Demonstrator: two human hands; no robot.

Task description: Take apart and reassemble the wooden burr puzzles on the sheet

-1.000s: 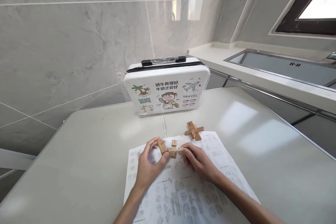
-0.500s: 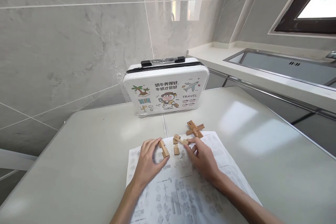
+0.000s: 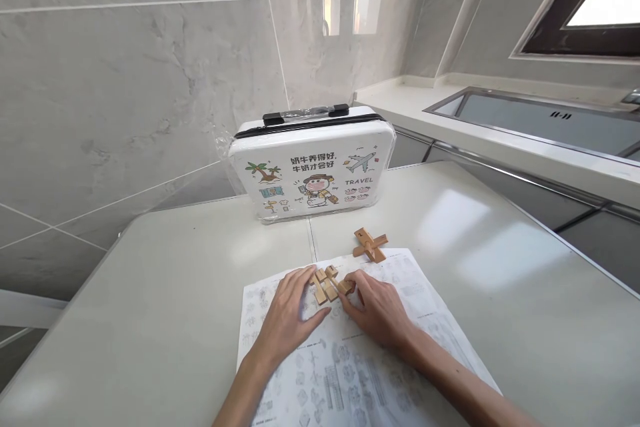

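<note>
Small notched wooden puzzle pieces point(image 3: 330, 291) lie close together on the printed sheet point(image 3: 320, 367), between my two hands. My left hand point(image 3: 286, 312) curves around their left side, thumb apart from the fingers. Its fingertips are by the upper end of the leftmost wooden piece point(image 3: 320, 295); whether they touch it is hard to tell. My right hand point(image 3: 377, 303) pinches another wooden puzzle piece point(image 3: 345, 287) at the group's right side, partly covered by the fingers. Farther back, an assembled cross-shaped wooden puzzle point(image 3: 370, 245) sits at the sheet's top edge, marked with a 2.
A white cartoon-printed case point(image 3: 315, 177) in clear plastic stands at the back of the pale table point(image 3: 165, 320), against the grey tiled wall point(image 3: 150, 80). To the right runs a counter with a sink point(image 3: 530, 117), under a dark-framed window point(image 3: 560, 13).
My left hand has brought its wooden piece right beside the others and loosened around it. My right hand has shifted left and slightly down with its piece, closing the group up.
</note>
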